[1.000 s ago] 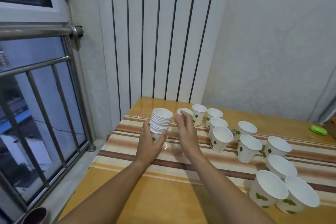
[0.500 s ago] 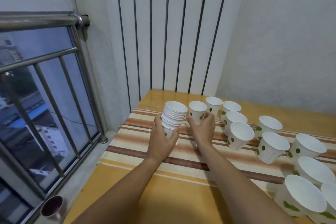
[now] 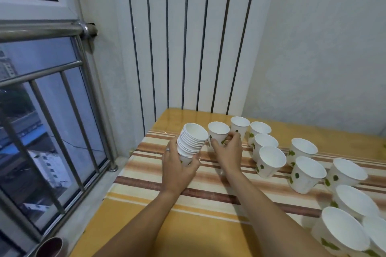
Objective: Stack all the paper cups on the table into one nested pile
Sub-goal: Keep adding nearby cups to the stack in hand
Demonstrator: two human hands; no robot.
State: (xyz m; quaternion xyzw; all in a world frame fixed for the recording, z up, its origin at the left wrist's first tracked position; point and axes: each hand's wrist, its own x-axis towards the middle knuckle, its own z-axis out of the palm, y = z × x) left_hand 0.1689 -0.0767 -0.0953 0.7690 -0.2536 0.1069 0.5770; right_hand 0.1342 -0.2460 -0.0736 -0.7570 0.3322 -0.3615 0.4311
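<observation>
My left hand (image 3: 177, 170) grips the bottom of a nested pile of white paper cups (image 3: 193, 139), tilted slightly to the right above the striped tablecloth (image 3: 158, 175). Right beside it, my right hand (image 3: 226, 150) is closed around a single white cup with green spots (image 3: 218, 132), standing upright next to the pile. Several more loose cups of the same kind stand to the right, the nearest ones at the far edge (image 3: 240, 125) and in the middle (image 3: 271, 161), others in the lower right corner (image 3: 344, 234).
The yellow table (image 3: 208, 233) meets a white ribbed panel (image 3: 188, 37) at the back and a wall on the right. A window with metal bars (image 3: 52, 121) runs along the left. A dark round container (image 3: 50, 247) sits on the sill at bottom left.
My right hand has reached the single cup beside the pile and closed around it. The left hand keeps hold of the pile. The camera has tilted and moved closer.
</observation>
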